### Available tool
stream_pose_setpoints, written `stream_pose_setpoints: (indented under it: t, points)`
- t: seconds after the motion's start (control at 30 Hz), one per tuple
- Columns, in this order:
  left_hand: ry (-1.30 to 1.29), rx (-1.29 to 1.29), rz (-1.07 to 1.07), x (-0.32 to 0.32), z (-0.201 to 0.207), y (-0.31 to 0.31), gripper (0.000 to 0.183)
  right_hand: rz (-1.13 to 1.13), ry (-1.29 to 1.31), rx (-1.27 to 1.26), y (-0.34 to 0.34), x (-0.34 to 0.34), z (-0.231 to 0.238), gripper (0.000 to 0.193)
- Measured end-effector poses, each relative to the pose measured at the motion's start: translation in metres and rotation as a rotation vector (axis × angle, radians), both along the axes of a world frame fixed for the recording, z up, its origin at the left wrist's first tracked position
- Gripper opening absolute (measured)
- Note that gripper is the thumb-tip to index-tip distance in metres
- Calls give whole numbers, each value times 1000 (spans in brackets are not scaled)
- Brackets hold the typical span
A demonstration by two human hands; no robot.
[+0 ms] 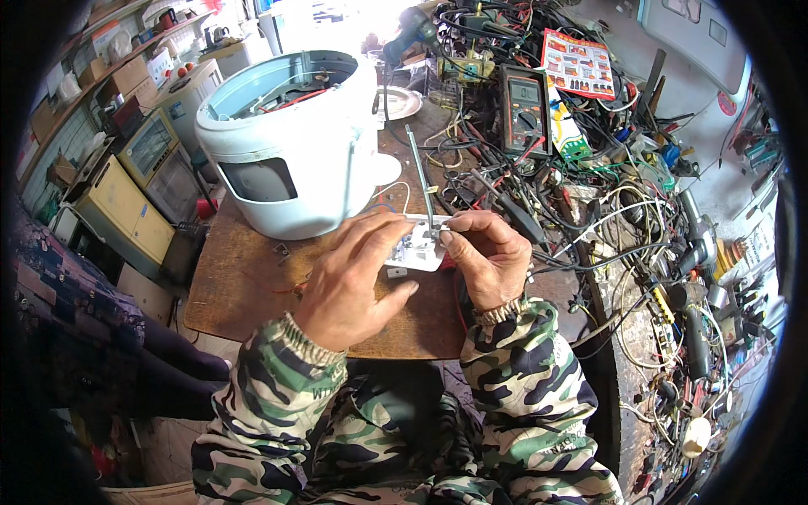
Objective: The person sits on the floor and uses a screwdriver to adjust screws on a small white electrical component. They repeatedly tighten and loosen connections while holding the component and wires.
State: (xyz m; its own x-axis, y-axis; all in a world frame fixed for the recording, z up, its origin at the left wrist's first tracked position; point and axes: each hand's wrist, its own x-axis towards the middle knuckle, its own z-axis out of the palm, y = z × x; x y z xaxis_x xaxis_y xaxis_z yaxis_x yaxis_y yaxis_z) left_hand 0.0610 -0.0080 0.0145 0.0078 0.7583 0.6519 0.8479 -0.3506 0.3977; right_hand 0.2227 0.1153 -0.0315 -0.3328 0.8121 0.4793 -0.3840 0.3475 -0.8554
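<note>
A white plastic plate-like part with small fittings on it lies before me on the wooden table. From it a long thin metal rod rises at a tilt. My left hand rests over the plate's left side, fingers stretched out and thumb apart. Thumb and forefinger of my right hand pinch a small metal piece at the rod's foot; the fingers partly hide it. Close behind the left hand stands a white rounded appliance housing, its top uncovered and wires showing inside.
Tangled cables, a multimeter and a red printed leaflet crowd the right and back. A white dish sits behind the housing. Small metal bits lie on the wooden table. Another person's legs are at left.
</note>
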Motion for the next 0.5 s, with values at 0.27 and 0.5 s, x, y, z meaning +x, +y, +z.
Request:
stream_pose_setpoints:
  t: [0.27,0.5]
  points:
    - [-67,-40,-31,-2,-10,21,49,34,-31,58,1,1,0,22]
    - [-200,192,-36,-22,-18,15,40,-170,137,-53,-2,4,12,34]
